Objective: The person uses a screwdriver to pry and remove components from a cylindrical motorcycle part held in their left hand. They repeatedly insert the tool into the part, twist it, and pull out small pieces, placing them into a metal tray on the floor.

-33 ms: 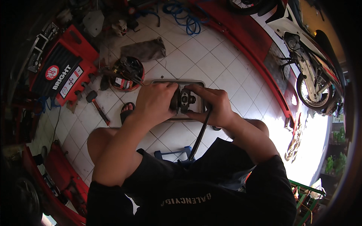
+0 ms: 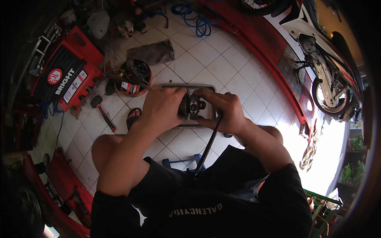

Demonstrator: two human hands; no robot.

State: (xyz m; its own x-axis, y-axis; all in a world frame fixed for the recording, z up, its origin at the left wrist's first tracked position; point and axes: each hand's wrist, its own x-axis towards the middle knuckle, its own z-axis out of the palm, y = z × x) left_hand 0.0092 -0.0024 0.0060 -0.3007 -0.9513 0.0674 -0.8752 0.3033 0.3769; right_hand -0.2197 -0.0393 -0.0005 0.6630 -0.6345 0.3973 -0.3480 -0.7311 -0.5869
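Small dark engine part [image 2: 194,107] sits gripped between left hand [image 2: 162,107] and right hand [image 2: 226,113].

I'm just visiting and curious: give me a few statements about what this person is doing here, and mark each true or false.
1. Both hands grip one small dark metal part. True.
2. The left hand holds a hammer. False: the hammer lies on the floor tiles.
3. A grey tray lies beneath the hands. True.
4. The right hand rests on the motorcycle. False: the motorcycle stands apart, at the right.
5. A blue hose lies on the tiles. True.
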